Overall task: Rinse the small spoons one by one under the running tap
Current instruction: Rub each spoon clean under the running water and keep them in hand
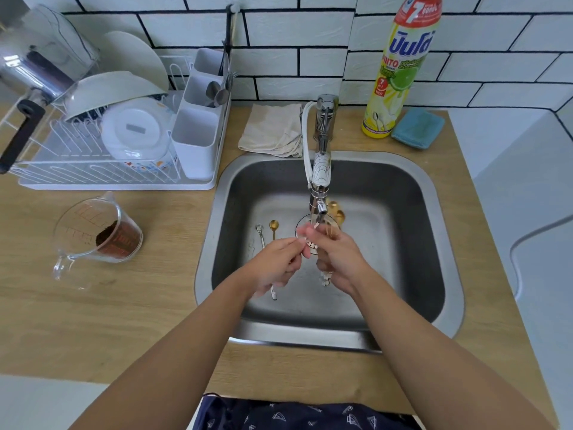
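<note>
Both my hands are over the steel sink (434, 212), just under the tap's nozzle (319, 206). My left hand (276, 262) grips a small silver spoon whose handle end (273, 293) sticks out below the palm. My right hand (335, 256) has its fingers curled at the spoon's upper end in the water stream; what it touches is blurred. A gold spoon (273, 228) and a silver spoon (260, 232) lie on the sink floor to the left. More gold spoons (336, 211) lie behind the nozzle.
A white dish rack (117, 169) with plates, bowls and a cutlery holder stands at the left. A glass measuring jug (96, 237) with brown powder sits on the wooden counter. A folded cloth (273, 128), a yellow dish soap bottle (400, 66) and a blue sponge (417, 127) lie behind the sink.
</note>
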A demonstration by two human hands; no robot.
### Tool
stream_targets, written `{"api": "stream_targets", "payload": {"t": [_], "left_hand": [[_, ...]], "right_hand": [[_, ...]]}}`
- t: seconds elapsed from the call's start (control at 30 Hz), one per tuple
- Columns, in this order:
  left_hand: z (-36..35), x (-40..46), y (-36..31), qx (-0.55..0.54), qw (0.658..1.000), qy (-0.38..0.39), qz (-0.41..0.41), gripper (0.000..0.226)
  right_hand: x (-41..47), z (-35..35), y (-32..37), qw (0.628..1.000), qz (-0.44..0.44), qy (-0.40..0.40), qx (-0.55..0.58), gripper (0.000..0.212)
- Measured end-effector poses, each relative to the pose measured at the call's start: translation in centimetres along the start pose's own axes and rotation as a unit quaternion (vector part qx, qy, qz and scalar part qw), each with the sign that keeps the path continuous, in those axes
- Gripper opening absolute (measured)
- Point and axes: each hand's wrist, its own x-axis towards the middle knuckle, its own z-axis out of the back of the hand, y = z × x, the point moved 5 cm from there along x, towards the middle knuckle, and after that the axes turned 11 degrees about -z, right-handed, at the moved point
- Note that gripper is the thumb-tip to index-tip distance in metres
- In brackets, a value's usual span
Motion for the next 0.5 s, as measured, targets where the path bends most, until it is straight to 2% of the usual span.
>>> {"api": "stream_targets", "payload": {"t": [0.07, 0.13, 0.23, 0.3, 0.37, 0.43, 0.5], "left_hand": [[-0.2, -0.3, 0.1, -0.089, 0.995, 0.048, 0.016, 0.035], [-0.3, -0.1, 0.1, -0.088, 0.994, 0.059, 0.013, 0.036], [-0.3, 1.3, -0.2, 0.030, 0.999, -0.011, -0.036, 0.034], [-0.1, 2.0, -0.7, 0.125, 0.988, -0.062, -0.071, 0.028], [-0.1, 2.6, -1.0, 0.209, 0.970, -0.082, -0.092, 0.027], [-0.5, 3.2, -0.8, 0.205, 0.972, -0.083, -0.082, 0.029], [-1.2, 3.6, -0.4, 0.130, 0.987, -0.072, -0.053, 0.031]], "right_hand": [[-0.1, 0.1, 1.0, 0.997, 0.016, 0.053, 0.060, 0.007], [-0.1, 0.4, 1.7, 0.995, 0.032, 0.055, 0.083, 0.010], [0.0, 1.8, 2.3, 0.994, 0.066, -0.044, 0.074, 0.019], [0.0, 3.0, 2.7, 0.984, 0.079, -0.119, 0.103, 0.024], [-0.1, 4.0, 2.8, 0.975, 0.089, -0.162, 0.124, 0.024], [-0.3, 4.0, 2.7, 0.972, 0.092, -0.173, 0.129, 0.019], [-0.4, 3.7, 2.6, 0.973, 0.083, -0.169, 0.131, 0.018]]}}
